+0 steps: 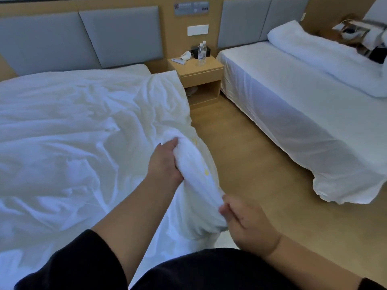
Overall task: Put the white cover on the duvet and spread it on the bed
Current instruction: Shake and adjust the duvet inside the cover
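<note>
Your left hand (pixel 165 162) grips the white cover's (pixel 62 126) bunched edge (rumpled over the bed); your right hand (pixel 245 220) pinches it lower.

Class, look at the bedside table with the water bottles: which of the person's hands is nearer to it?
Left. The left hand grips the white cover farther up the bed, towards the bedside table; the right hand pinches the cover lower down.

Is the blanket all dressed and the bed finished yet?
Not yet. The white cover already lies over most of the bed, but it is wrinkly. The left hand grips a bunched corner at the bed's edge, and the right hand pinches the cloth lower down. Whether the duvet is fully inside is hidden. Pulling it straight and smoothing it flat is still left.
</note>
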Tool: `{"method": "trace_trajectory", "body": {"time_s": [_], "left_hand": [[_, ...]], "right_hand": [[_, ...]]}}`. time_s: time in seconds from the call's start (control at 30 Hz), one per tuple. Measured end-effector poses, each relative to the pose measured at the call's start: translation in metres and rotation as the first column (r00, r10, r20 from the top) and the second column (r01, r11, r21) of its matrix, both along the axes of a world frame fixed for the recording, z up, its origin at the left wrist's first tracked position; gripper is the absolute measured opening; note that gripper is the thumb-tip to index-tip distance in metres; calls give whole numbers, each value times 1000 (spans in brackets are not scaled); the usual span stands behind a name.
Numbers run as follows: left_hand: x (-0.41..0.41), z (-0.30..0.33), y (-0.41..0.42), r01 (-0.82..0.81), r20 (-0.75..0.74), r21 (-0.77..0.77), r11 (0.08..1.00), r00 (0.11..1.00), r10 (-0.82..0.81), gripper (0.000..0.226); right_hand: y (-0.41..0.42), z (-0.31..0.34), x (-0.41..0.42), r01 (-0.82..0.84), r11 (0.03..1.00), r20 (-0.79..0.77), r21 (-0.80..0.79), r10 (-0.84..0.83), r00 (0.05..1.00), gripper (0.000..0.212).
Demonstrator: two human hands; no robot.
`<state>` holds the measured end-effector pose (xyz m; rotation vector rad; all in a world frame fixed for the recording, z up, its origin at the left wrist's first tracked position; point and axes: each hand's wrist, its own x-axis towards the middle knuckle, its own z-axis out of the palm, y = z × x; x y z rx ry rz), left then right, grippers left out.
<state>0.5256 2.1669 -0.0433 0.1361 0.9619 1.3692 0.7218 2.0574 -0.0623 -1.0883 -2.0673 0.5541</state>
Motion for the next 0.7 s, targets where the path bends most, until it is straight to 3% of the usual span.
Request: {"method": "trace_trajectory", "body": {"time_s": [0.1,0.17,0.23,0.3,0.37,0.4,0.47,0.53,0.6,0.67,0.7], "left_hand": [[-2,4,-2,36,146,-6,999,989,-35,27],[14,9,-15,122,151,37,992,980,-126,14],[28,13,-21,185,49,23,982,981,-186,15],[33,13,-23,219,98,42,975,970,-222,19],[32,7,-28,258,154,57,964,952,-264,36],[31,5,-31,295,139,69,953,943,-302,39],[31,1,-39,375,37,94,922,925,-379,44],[29,-1,-43,442,-84,192,876,897,-434,50],[26,-2,-51,543,-271,332,771,838,-473,52],[20,-7,-58,614,-455,367,698,774,-441,54],[19,-9,-61,627,-555,331,706,734,-392,56]], "right_hand": [[-13,-4,-6,-208,939,194,-274,266,944,22],[-13,-11,-11,-175,900,188,-399,267,945,23],[-9,-7,-11,-30,860,6,-510,38,999,33],[-1,-5,-4,159,790,-218,-592,-347,912,35],[10,-7,5,213,783,-282,-585,-443,851,11],[15,-8,9,195,774,-280,-602,-434,856,17],[24,-5,7,124,771,-299,-625,-383,874,30],[33,2,2,142,805,-252,-576,-340,906,5],[39,6,-1,217,834,-178,-507,-347,921,16],[46,10,-2,234,811,-218,-536,-401,889,17],[49,14,-2,231,796,-266,-559,-436,860,19]]}}
